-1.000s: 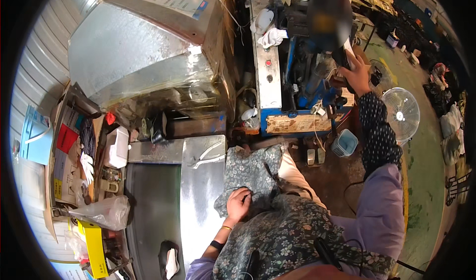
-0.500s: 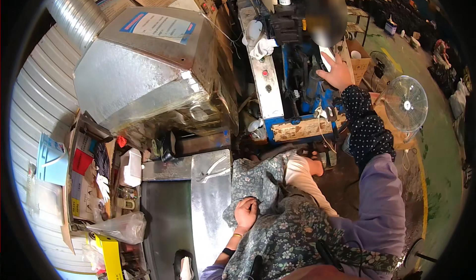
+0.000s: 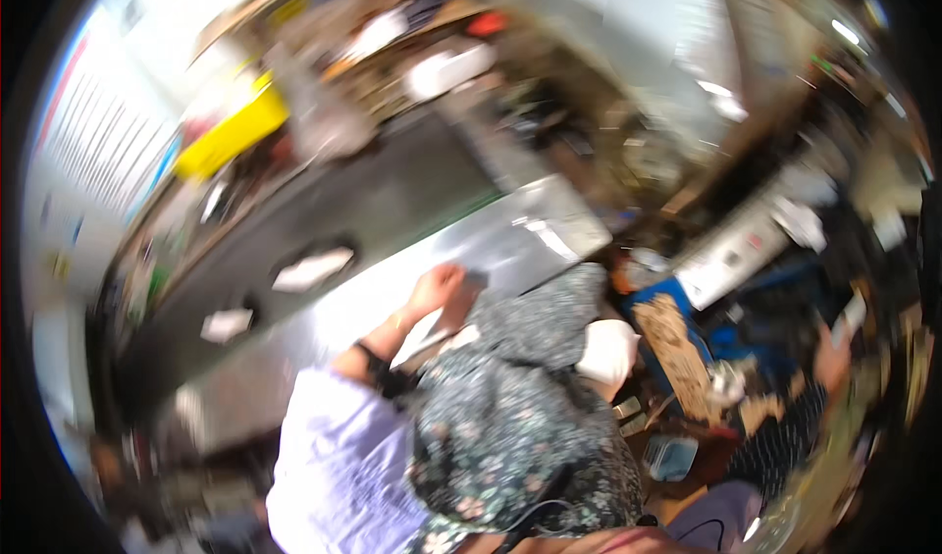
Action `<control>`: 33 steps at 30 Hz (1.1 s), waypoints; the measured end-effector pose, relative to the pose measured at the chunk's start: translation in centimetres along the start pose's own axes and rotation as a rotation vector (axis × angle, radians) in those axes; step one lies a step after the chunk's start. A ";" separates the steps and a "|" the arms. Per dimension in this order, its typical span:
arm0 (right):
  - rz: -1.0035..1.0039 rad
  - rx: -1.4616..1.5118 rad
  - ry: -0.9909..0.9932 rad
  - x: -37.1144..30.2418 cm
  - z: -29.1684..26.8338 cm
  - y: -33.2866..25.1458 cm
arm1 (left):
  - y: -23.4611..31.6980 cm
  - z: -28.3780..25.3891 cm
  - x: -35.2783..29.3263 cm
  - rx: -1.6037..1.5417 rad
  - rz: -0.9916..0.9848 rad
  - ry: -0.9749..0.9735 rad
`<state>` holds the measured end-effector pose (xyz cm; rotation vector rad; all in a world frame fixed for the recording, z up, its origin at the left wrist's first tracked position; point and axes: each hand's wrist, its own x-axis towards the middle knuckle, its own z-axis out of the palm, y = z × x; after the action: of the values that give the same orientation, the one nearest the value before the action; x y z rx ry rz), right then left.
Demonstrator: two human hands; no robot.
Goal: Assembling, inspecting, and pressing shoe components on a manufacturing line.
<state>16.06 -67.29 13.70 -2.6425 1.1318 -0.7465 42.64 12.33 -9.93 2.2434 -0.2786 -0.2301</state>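
Note:
The picture is smeared by motion. My left hand is over the shiny metal ledge, fingers curled as in a fist; whether anything is inside cannot be made out. A patterned apron covers my lap close beside it. Far to the right, my right hand reaches to the blue-framed machine, next to a pale, flat piece. Blur hides its fingers, so I cannot tell whether it grips that piece. On the dark belt lie two dark objects with pale pieces on them.
A silvery long-handled tool lies at the ledge's far end. Behind the belt are a yellow box, a clear plastic bag and a cluttered shelf. The large metal housing stands at the upper right. A worn wooden board edges the machine.
My view has swung left, bringing more of the belt and its two dark objects into sight. My left hand has left the apron for the metal ledge. My right arm still reaches toward the machine.

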 end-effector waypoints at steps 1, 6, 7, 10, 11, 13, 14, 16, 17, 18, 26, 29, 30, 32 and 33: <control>0.038 -0.035 0.021 1.8 1.1 1.4 | -1.8 -1.4 -0.7 -0.004 0.061 0.244; -0.058 -0.418 -0.033 6.6 3.3 6.2 | -13.3 -13.5 -7.3 0.595 -0.150 0.736; -0.176 -0.771 -0.083 7.0 2.9 6.0 | -15.5 -15.8 -8.6 0.706 -0.302 0.788; -0.377 -0.762 0.291 3.1 4.0 3.7 | -21.1 -22.5 -11.6 0.777 -0.481 0.739; -0.650 -0.645 0.335 1.4 4.8 2.2 | -22.3 -24.2 -12.0 0.744 -0.559 0.673; -0.577 -0.182 0.121 -6.1 9.7 -0.6 | -23.5 -27.3 -11.6 0.848 -0.632 0.462; -0.451 0.058 0.025 -11.3 12.8 -1.8 | -23.5 -28.4 -10.8 0.942 -0.576 0.356; -0.271 0.363 -0.120 -23.0 19.1 -3.3 | -22.4 -30.5 -8.4 0.847 -0.658 0.158; -0.186 0.443 -0.200 -28.9 21.7 -3.4 | -21.6 -31.2 -6.9 0.615 -0.753 0.060; -0.283 0.597 -0.180 -34.2 23.8 -3.4 | -20.6 -30.9 -6.4 0.791 -0.636 0.080; 0.217 0.043 -0.696 -44.0 22.2 -5.3 | -16.2 -23.0 -3.7 0.421 -0.566 0.186; 0.136 0.264 -0.482 -37.1 21.0 -13.8 | -14.3 -22.3 -0.6 0.160 -0.490 0.196; 0.029 0.457 -0.378 -34.4 20.5 -17.9 | -12.8 -21.6 0.3 -0.008 -0.461 0.226; -0.192 0.701 -0.412 -30.8 18.6 -27.6 | -8.5 -18.4 1.1 -0.423 -0.274 0.156; -0.241 0.805 -0.569 -29.4 17.2 -32.5 | -5.7 -16.2 1.2 -0.410 -0.221 0.170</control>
<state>28.02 -24.22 -1.14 -2.0731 0.2662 -0.3248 48.66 27.44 -4.26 1.8683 0.1026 -0.1920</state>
